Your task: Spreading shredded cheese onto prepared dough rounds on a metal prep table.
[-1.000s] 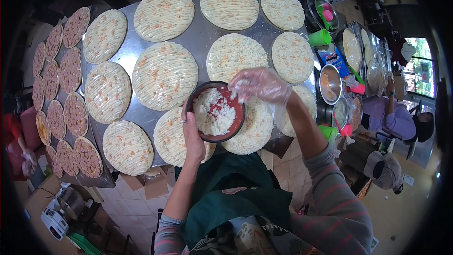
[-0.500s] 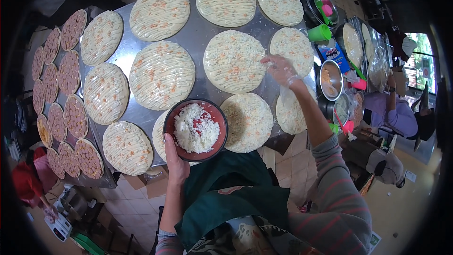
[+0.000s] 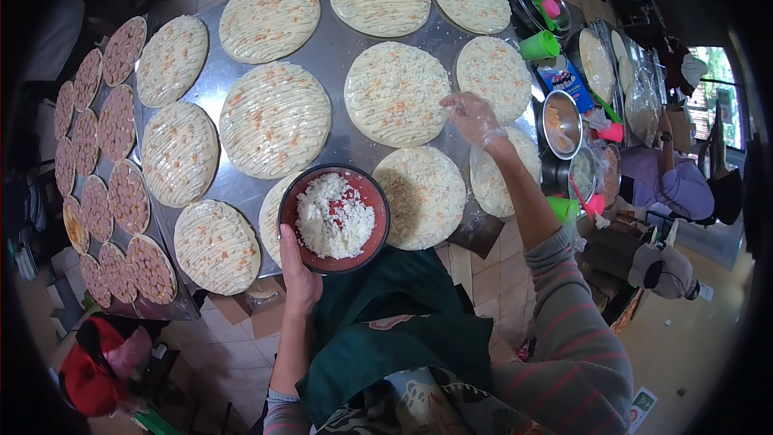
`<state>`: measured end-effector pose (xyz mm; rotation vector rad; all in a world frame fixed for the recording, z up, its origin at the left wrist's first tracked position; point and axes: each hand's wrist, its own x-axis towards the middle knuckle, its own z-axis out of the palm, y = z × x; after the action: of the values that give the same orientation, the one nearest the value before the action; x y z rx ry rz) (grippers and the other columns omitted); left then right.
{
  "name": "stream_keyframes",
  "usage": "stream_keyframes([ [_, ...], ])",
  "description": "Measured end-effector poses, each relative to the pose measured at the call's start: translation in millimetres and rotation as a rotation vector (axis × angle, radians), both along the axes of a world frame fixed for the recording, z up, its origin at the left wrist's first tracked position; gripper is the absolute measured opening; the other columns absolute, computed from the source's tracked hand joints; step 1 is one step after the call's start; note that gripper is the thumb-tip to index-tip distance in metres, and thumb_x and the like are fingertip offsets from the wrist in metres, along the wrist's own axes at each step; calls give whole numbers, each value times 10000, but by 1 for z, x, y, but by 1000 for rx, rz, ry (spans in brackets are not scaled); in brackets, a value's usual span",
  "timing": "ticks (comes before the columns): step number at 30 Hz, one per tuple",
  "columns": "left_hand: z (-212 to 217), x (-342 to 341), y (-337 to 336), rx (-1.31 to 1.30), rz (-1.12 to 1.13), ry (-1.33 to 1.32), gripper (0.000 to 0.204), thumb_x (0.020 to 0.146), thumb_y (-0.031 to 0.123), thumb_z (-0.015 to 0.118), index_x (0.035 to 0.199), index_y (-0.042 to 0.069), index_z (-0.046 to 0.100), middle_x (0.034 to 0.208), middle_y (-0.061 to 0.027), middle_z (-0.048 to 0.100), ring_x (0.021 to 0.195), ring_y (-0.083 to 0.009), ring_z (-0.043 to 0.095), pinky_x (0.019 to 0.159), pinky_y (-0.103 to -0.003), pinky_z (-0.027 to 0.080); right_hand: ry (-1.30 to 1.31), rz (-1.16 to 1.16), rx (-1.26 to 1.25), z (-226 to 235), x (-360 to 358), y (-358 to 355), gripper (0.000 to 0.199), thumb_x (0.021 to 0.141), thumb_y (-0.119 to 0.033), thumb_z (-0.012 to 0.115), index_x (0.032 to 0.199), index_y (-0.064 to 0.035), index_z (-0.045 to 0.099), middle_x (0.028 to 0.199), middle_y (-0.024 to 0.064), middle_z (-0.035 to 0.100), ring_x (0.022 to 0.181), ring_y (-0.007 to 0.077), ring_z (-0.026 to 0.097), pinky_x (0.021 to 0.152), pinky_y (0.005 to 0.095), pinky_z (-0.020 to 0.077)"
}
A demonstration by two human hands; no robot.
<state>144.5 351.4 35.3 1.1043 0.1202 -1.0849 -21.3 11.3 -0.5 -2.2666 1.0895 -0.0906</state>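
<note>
A: Where is the red-lined bowl [image 3: 372,193] from the hands?
B: In the left hand [image 3: 299,278], over the near side of the metal worktop [image 3: 348,149]. That hand grips its near left side, thumb lying up the outer wall.
A: And the right hand [image 3: 475,119]?
B: Away from the bowl, farther out and to the right, in a clear plastic glove. It is at the right edge of the middle pizza [image 3: 397,95]; I can't tell whether it touches. The fingers look bent, but whether they are closed, or have crumbs between them, I can't tell.
A: So which hand is nearer that pizza?
B: The right one, clearly. The pizza reaches leftward from its fingertips, and the bowl sits on the near side of it, a little to the left.
A: Any long axis to mind?
B: None; bowl and pizza are both round. The white crumbly topping [image 3: 334,213] lies heaped in the bowl, with a red patch of bottom showing.
A: What else is close?
B: The near pizza [image 3: 423,197], just right of the bowl, and the upper right pizza [image 3: 493,79], just beyond the right hand.
</note>
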Motion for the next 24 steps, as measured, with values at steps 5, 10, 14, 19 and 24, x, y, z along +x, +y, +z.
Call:
stream_keyframes([
  [5, -4, 0, 10, -18, -22, 0, 606, 957, 498, 307, 1376, 61, 304, 1361, -109, 409, 1224, -239, 441, 1026, -408, 364, 4, -106, 288, -19, 9, 36, 205, 796, -6, 541, 972, -64, 629, 958, 104, 611, 830, 227, 594, 726, 344, 484],
  [10, 0, -2, 19, -3, 13, 8, 612, 955, 504, 312, 1379, 62, 300, 1361, -114, 406, 1228, -242, 436, 1030, -409, 360, -104, 252, -107, -17, 34, 61, 205, 830, -15, 484, 982, -86, 602, 902, 150, 579, 810, 330, 588, 723, 388, 490],
  [14, 1, -3, 25, -19, 28, 6, 605, 956, 497, 318, 1377, 62, 306, 1360, -114, 407, 1229, -248, 433, 1027, -415, 361, -79, 187, -87, -10, 47, 52, 204, 777, 12, 491, 881, -76, 643, 885, 152, 624, 866, 322, 609, 776, 394, 488],
  [19, 5, -4, 23, -33, 54, -4, 577, 964, 471, 316, 1365, 57, 325, 1356, -111, 413, 1228, -240, 435, 1037, -399, 348, -188, 276, -100, -5, 43, 52, 155, 793, 7, 519, 860, -55, 645, 857, 144, 638, 821, 297, 616, 745, 369, 497],
  [24, 4, -9, 8, -97, 126, 28, 499, 984, 380, 345, 1319, 12, 377, 1309, -96, 460, 1193, -171, 452, 1029, -337, 333, -159, -2, 355, 48, 57, 70, 109, 860, -53, 548, 899, -34, 648, 823, 72, 644, 749, 113, 600, 667, 253, 493],
])
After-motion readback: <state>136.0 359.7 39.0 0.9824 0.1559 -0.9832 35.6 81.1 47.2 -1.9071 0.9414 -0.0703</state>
